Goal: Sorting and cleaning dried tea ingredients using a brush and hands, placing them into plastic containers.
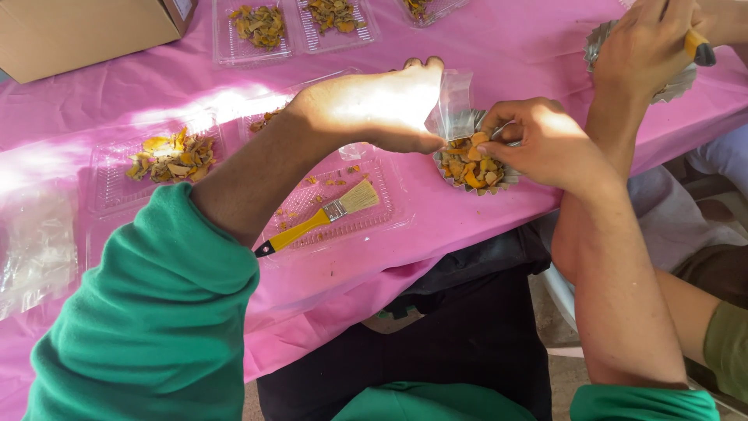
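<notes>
My left hand (374, 105) pinches a small clear plastic bag (452, 105) and holds it upright over a fluted foil cup (475, 168) full of orange and yellow dried pieces. Beside it, my right hand (541, 140) rests on the cup's right rim, its fingers curled at the pieces near the bag's mouth. Whether it grips any piece is hidden. A clear plastic tray (343, 206) lies below my left forearm, and a yellow-handled brush (319, 220) rests in it among a few crumbs.
More clear trays with dried pieces sit at the left (167, 160) and along the far edge (261, 27). A cardboard box (86, 31) stands at the back left. Another person's hand (647, 47) with a yellow-handled tool works over a foil cup (604, 35) at the right. Pink cloth (506, 39) covers the table.
</notes>
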